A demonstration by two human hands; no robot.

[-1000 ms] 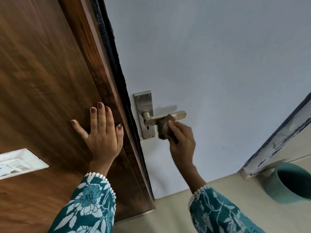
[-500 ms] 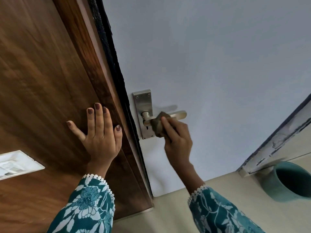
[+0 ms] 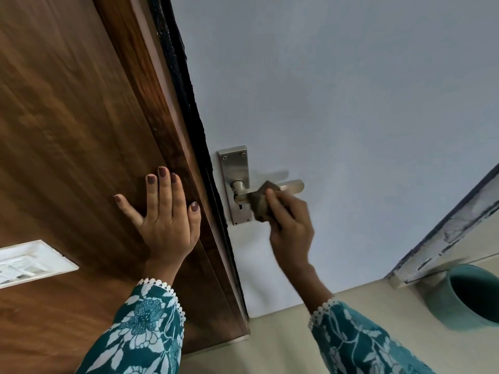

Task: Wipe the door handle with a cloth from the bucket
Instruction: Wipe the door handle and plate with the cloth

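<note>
Presently the door handle (image 3: pixel 270 190), a brushed-metal lever on a tall backplate (image 3: pixel 234 182), sits at the left edge of a pale blue-grey door (image 3: pixel 351 117), lever pointing right. A small dark brown cloth (image 3: pixel 259 201) is wrapped against the lever's middle, covering that stretch, with the neck near the backplate and the lever's far tip left bare. The right hand (image 3: pixel 290 224) pinches the cloth, fingers curled around it from below and pressing it to the lever; this hand is slightly blurred. The left hand (image 3: pixel 168 220) lies flat and spread on the brown wooden panel (image 3: pixel 67 130) beside the door, fingers pointing up, nails painted dark, just beside the black strip (image 3: pixel 194 125) that runs along the door's edge. It holds nothing. Both wrists show teal sleeves (image 3: pixel 140 327) with a white floral print and scalloped white cuffs. A white switch plate (image 3: pixel 29 261) is set into the wooden panel at far left. A teal bucket (image 3: pixel 456 306) stands on the beige floor (image 3: pixel 283 346) at lower right, well apart from the handle, against a worn frame (image 3: pixel 459 230). Its contents cannot be made out.
</note>
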